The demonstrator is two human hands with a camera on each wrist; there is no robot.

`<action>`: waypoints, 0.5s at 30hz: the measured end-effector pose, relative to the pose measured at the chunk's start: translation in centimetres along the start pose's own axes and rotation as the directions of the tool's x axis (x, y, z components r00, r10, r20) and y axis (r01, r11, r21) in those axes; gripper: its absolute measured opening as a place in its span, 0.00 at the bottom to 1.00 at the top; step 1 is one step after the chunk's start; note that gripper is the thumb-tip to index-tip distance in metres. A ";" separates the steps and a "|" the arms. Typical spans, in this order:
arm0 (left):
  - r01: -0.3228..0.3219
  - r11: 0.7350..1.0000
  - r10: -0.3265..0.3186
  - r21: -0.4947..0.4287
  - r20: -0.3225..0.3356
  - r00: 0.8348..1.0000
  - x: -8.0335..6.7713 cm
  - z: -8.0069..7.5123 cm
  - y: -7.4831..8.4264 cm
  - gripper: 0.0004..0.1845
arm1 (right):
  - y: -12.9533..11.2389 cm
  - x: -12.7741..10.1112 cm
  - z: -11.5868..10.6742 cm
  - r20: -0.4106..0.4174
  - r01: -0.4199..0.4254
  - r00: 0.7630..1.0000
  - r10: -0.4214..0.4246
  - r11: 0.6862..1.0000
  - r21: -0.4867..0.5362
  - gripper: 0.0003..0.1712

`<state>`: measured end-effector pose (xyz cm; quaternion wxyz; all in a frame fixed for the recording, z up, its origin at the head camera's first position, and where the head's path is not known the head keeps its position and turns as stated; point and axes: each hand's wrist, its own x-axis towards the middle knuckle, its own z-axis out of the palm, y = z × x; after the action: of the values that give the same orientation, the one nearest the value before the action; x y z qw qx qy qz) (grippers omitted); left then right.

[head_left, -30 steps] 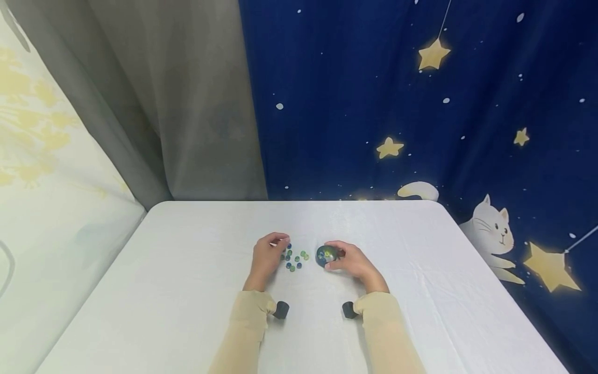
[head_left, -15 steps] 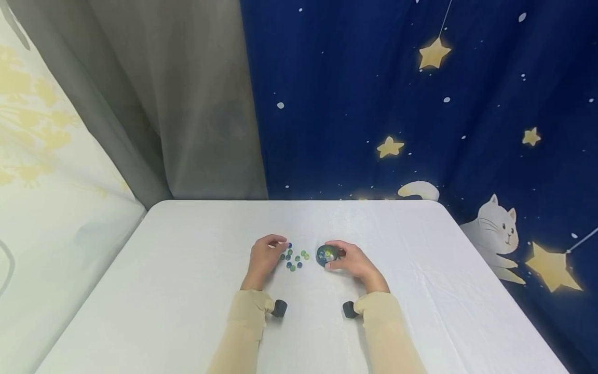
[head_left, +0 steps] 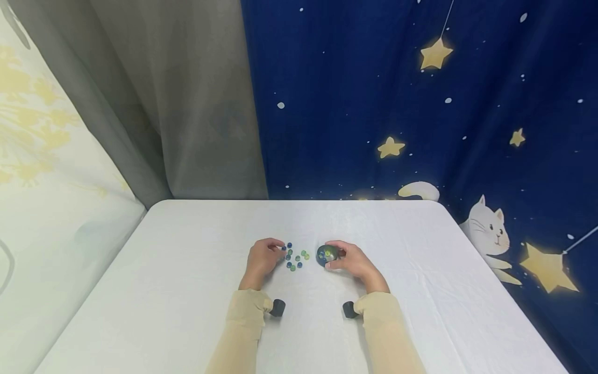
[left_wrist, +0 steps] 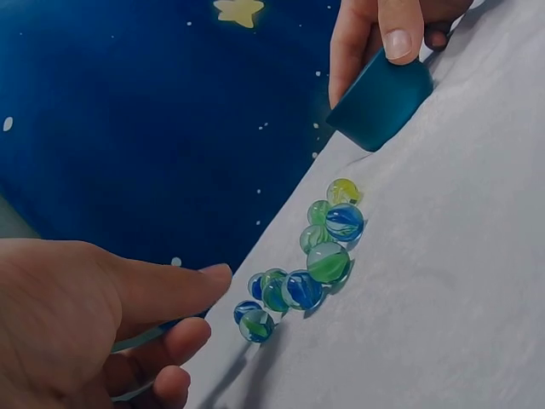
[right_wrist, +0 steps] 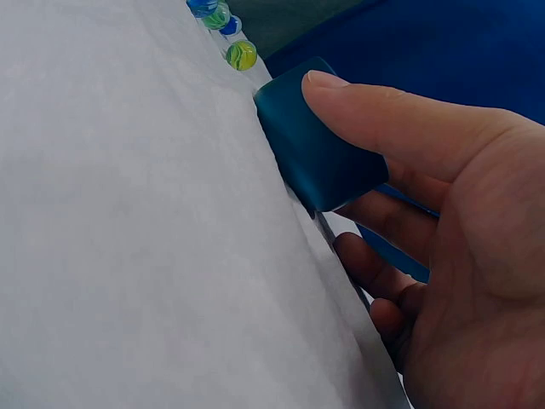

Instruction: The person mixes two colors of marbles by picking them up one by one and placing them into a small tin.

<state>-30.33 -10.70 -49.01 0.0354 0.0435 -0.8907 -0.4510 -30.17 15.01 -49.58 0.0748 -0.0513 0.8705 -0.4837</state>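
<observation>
Right hand (head_left: 351,262): thumb and fingers curled round a small teal cup (head_left: 326,255), thumb pad pressed on its side wall (clear in the right wrist view, cup (right_wrist: 319,146)). The cup stands on the counter (head_left: 187,270), its mouth up toward the head camera, with a few marbles visible inside. The grip reads as a steadying hold: the cup is light and would likely slide on the cloth if bumped.

Left hand (head_left: 263,258): fingers loosely curled, thumb extended toward the loose marbles (head_left: 294,257). In the left wrist view the thumb tip hangs just beside the nearest blue marble (left_wrist: 247,311). Whether the fingertips already pinch one cannot be told; from the head view they lie at the cluster's left edge, and the palm side is hidden.

Marbles: a small cluster of blue, green and yellow-green glass balls on the counter between the two hands, near the cup but apart from it. Several touch one another (the cloth's slight give probably keeps them from rolling off).

Surroundings: white cloth over the counter; grey curtain (head_left: 187,104) at the back left; dark blue backdrop (head_left: 420,104) with stars and a white cat at the back right. Wrist cameras sit at both cuffs.
</observation>
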 end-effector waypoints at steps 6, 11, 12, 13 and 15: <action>-0.004 0.999 0.004 0.037 0.002 1.000 -0.2 0.1 0.0 0.10 | 0.1 -0.1 0.0 0.005 0.013 1.000 -0.013 1.000 -0.007 0.34; 0.004 0.999 -0.004 0.052 0.008 1.000 -0.6 0.0 0.0 0.10 | 0.0 -0.2 -0.1 0.007 0.003 1.000 -0.003 1.000 -0.004 0.34; 0.006 0.999 -0.006 0.054 0.009 1.000 -0.6 0.0 0.1 0.10 | 0.0 -0.2 -0.1 0.007 0.001 1.000 -0.001 1.000 -0.004 0.34; 0.009 0.998 -0.010 0.055 0.009 1.000 -0.7 0.0 0.1 0.10 | 0.0 -0.2 -0.1 0.007 -0.001 1.000 0.001 1.000 -0.002 0.35; 0.015 0.998 -0.015 0.058 0.010 1.000 -0.8 0.1 0.1 0.09 | 0.0 -0.3 -0.1 0.008 0.001 1.000 -0.001 1.000 -0.003 0.35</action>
<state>-29.57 -10.50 -48.99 0.0262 0.0488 -0.9033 -0.4255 -29.93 15.14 -49.49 0.0779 -0.0538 0.8709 -0.4822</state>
